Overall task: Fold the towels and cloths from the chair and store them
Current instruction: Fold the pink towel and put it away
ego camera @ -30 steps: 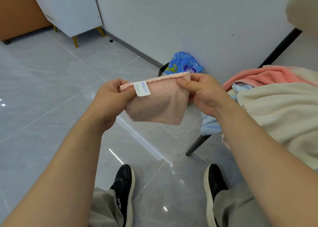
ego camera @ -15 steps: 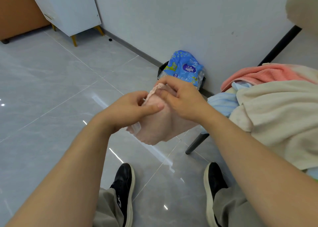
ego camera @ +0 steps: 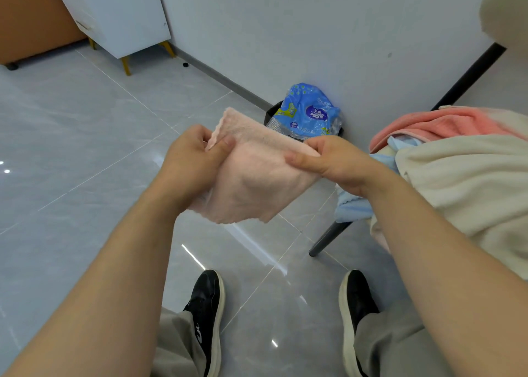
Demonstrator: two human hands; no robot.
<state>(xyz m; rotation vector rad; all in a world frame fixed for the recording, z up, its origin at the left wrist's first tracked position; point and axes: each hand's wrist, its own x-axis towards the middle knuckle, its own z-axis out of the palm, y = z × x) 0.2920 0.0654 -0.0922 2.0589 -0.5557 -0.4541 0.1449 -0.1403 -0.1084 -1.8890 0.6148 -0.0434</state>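
In the centre of the frame the person is holding a small pink cloth [ego camera: 257, 182] in the air, above the tiled floor. The left hand [ego camera: 188, 162] is pinching the cloth's upper left corner between thumb and fingers. The right hand [ego camera: 334, 162] is gripping the upper right edge in the same way, so both hands are closed on the cloth. The cloth is looking doubled, with a loose flap standing up at the left corner. From this I judge that the folding of this one piece is going on and is not yet complete.

At the right side of the frame the chair [ego camera: 328, 238] is carrying a pile. A cream towel [ego camera: 471, 182], a coral towel [ego camera: 428, 125] and a light blue cloth [ego camera: 354, 208] are lying there crumpled, not folded. So, in my judgement, most of the work is waiting: these pieces, and then the storing of all of them.

No folded stack is showing anywhere in the frame. The white cabinet [ego camera: 114, 13] in the upper left may be the storing place, but this I cannot tell.
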